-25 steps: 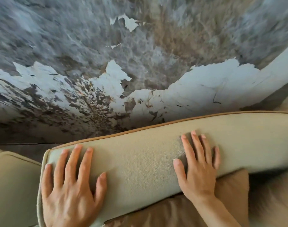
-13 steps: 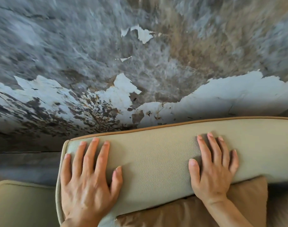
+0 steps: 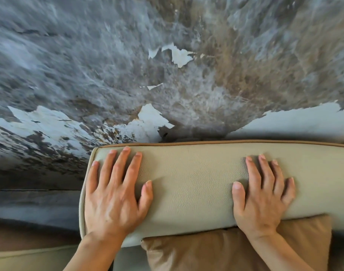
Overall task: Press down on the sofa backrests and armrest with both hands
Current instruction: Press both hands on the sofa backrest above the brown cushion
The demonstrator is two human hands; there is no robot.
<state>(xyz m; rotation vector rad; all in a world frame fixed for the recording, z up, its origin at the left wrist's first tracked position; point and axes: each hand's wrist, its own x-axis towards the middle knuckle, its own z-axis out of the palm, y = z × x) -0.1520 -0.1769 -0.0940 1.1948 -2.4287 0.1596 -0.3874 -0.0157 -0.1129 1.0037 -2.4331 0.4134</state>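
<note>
Shifted rightward, two flat hands, left hand [image 3: 112,194] and right hand [image 3: 263,200], press one backrest [image 3: 192,184].

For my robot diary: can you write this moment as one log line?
left hand: flat on backrest | right hand: flat on backrest | brown cushion: below

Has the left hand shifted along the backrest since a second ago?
No. The left hand sits just inside the backrest left end, as before; only the camera view has swung.

The cream leather sofa backrest [image 3: 196,184], edged with tan piping, bears the left hand [image 3: 114,194] flat near its left end and the right hand [image 3: 263,194] flat further right, with a tan cushion [image 3: 216,253] tucked against its front.
</note>
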